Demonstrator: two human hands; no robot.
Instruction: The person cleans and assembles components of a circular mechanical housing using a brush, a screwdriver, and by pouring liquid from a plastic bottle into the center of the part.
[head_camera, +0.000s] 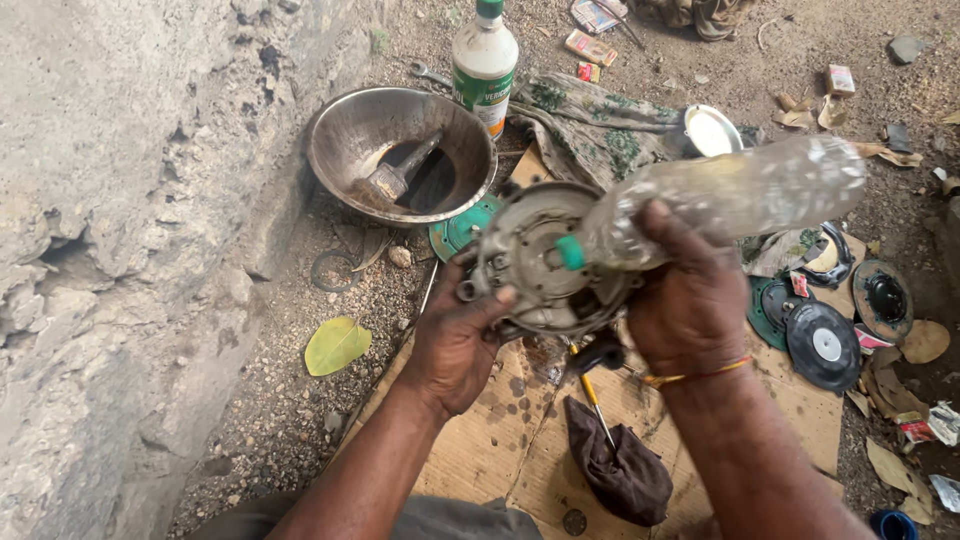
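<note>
My left hand (455, 340) grips a round grey metal housing (530, 250) from below and holds it up over the cardboard. My right hand (680, 300) holds a clear crumpled plastic bottle (740, 195) by its lower body. The bottle is tipped so its green cap end (570, 252) points at the face of the housing. Both hands are dark with grease.
A steel bowl (345, 125) with dark liquid and a brush (395, 175) sits by the stone wall (120, 250). Behind it stands a white bottle (485, 60). Cardboard (500, 440) bears a yellow screwdriver (595, 395) and dark rag (625, 470). Round black discs (825, 345) lie right.
</note>
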